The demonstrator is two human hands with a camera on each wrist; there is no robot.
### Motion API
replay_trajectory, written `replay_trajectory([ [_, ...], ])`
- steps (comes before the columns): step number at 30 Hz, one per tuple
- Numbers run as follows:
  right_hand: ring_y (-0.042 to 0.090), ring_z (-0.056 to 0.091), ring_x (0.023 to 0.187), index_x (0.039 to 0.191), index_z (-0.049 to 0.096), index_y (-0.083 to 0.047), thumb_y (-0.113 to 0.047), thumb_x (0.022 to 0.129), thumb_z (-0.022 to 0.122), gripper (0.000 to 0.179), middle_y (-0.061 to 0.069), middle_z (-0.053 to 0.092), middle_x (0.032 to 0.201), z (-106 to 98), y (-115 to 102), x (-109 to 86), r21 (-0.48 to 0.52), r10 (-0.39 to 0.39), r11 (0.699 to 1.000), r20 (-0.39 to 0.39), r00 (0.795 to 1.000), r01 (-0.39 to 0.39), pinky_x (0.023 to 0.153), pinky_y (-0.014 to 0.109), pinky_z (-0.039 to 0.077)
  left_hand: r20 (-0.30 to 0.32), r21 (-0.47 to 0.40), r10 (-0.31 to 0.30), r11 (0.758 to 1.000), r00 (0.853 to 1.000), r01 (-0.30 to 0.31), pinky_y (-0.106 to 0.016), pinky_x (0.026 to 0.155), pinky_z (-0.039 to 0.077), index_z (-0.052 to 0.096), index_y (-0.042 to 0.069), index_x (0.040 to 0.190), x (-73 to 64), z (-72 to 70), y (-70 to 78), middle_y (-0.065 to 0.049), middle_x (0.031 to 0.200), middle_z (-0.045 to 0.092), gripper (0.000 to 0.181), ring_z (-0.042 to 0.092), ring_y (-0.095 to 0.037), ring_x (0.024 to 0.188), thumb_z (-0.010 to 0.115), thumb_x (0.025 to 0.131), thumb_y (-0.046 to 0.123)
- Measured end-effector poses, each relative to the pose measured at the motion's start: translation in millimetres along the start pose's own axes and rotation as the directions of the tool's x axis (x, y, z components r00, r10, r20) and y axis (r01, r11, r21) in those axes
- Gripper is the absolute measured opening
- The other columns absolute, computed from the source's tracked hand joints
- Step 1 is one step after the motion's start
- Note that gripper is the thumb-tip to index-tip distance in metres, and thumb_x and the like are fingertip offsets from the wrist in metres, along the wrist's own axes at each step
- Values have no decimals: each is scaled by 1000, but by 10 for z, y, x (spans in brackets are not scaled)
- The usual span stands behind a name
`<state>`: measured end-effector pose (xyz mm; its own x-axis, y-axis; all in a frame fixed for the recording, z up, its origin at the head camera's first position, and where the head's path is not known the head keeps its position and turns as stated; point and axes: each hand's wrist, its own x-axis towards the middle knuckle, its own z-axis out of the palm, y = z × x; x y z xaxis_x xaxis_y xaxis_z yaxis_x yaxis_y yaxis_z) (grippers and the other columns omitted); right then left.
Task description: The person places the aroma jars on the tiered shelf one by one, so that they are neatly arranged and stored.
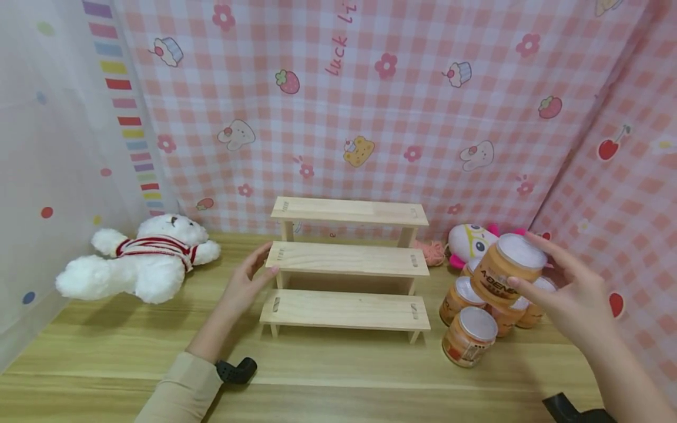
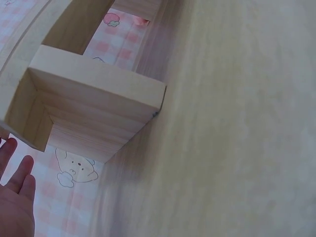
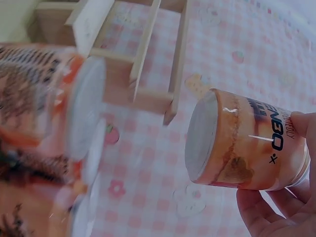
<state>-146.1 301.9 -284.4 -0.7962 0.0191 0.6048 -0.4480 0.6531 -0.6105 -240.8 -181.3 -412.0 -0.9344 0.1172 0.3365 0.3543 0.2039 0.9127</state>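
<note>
My right hand [image 1: 571, 288] grips an orange-labelled can [image 1: 502, 270] with a pale lid, thumb on one side and fingers on the other. It is held in the air above several similar cans; the nearest can [image 1: 470, 338] stands on the table in front of the others. In the right wrist view the held can [image 3: 242, 143] lies sideways across the picture. A three-step wooden shelf [image 1: 346, 258] stands in the middle. At the left end of its middle step is my left hand [image 1: 245, 285], with loosely extended fingers [image 2: 19, 175] beside the wood.
A white plush bear [image 1: 153, 258] in a striped top lies on the left of the wooden table [image 1: 317, 382]. Behind the cans is a pink plush toy [image 1: 468, 244], with a pink yarn-like bundle [image 1: 432, 252] near the shelf. A checked curtain [image 1: 317, 117] hangs behind.
</note>
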Motion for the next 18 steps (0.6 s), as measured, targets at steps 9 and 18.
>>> replay_trajectory([
  [9, -2, 56, 89, 138, 52, -6, -3, 76, 80, 68, 2, 57, 120, 250, -272, 229, 7, -43, 999, 92, 995, 42, 68, 9, 47, -3, 12, -6, 1000, 1000, 6, -54, 108, 24, 38, 8, 147, -2, 7, -21, -18, 145, 41, 58, 31, -38, 135, 62, 95, 22],
  [18, 3, 57, 98, 138, 51, -3, -1, 78, 78, 66, 16, 57, 124, 568, -517, 496, 154, -110, 984, 161, 981, 85, 79, 13, 47, -9, 4, 5, 1000, 1000, -5, -53, 109, 25, 38, 8, 146, 3, 6, -33, -17, 145, 41, 58, 32, -36, 135, 62, 95, 21],
])
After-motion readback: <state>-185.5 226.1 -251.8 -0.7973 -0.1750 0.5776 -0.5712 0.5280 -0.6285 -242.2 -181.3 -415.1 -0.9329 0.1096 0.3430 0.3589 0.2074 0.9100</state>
